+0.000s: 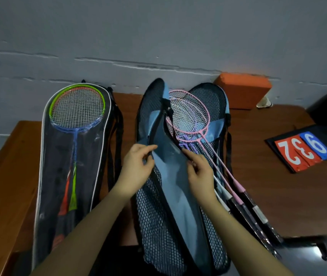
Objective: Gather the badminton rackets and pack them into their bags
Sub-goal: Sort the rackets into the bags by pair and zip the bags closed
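Head view, blue mesh bag (170, 196): lay open at mid worktop (278, 196); judged soft, floppy, light.
Pink rackets (190, 114): rested inside it, handles jutting near-right; likely light, stiff, strings fragile.
Left hand (136, 168): pinched the flap's left edge.
Right hand (200, 172): pinched the flap's right, zipper edge.
Clear bag (69, 166): lay left, holding its green racket.
Best hold: the flap's hems.
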